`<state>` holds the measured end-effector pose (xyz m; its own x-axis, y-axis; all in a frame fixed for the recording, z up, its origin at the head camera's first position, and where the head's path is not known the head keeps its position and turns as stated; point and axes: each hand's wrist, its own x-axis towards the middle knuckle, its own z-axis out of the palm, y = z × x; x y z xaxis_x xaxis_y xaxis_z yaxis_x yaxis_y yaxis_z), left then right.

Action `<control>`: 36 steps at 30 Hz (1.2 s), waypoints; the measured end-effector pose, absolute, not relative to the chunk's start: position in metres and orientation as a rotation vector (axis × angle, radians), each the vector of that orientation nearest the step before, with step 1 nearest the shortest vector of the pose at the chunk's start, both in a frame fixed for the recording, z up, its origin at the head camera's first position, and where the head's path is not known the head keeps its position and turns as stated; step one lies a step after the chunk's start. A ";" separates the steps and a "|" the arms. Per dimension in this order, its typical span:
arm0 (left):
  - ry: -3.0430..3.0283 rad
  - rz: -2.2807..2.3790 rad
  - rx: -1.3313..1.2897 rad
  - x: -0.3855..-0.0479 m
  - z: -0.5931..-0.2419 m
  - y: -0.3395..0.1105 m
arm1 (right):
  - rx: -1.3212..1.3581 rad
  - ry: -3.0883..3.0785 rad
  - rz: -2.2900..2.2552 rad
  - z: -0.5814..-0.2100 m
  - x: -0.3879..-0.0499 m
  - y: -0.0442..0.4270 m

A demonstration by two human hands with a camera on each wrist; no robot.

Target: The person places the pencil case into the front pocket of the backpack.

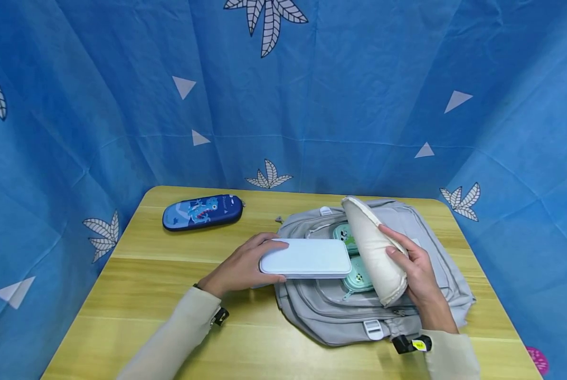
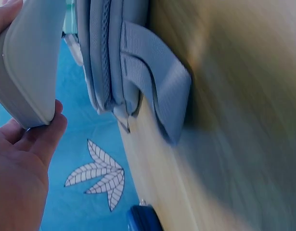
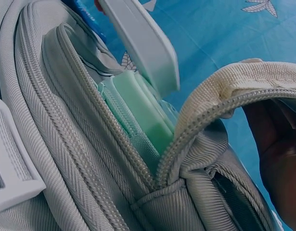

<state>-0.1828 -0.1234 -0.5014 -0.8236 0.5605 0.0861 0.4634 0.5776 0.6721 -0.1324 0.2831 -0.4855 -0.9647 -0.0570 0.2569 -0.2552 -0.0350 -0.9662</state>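
Observation:
A grey backpack point(image 1: 307, 319) lies on the table, its front pocket unzipped. My right hand point(image 1: 420, 272) grips the pocket's cream-lined flap point(image 1: 376, 248) and holds it folded back, thumb on the lining. Inside the pocket sit mint-green zip cases point(image 1: 358, 274) with small cartoon prints; in the right wrist view a green case point(image 3: 144, 108) stands between the zipper edges. My left hand point(image 1: 245, 264) holds a white hard pencil case point(image 1: 307, 257) by its left end, thumb on top. The white case's far end is over the pocket, hiding part of the green cases.
A dark blue dinosaur pencil case point(image 1: 202, 212) lies at the table's back left. The wooden table point(image 1: 136, 295) ends at a blue curtain point(image 1: 312, 105) with leaf prints. A grey strap point(image 2: 160, 82) sticks out from the backpack in the left wrist view.

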 end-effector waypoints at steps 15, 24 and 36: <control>2.637 1.022 0.916 -0.181 -0.500 -0.098 | 0.322 -2.064 2.153 -0.486 -0.132 0.282; 2.659 1.010 0.950 -0.181 -0.501 -0.092 | 0.306 -2.034 2.173 -0.484 -0.132 0.283; 2.675 0.987 0.995 -0.179 -0.503 -0.075 | 0.275 -1.986 2.220 -0.480 -0.132 0.280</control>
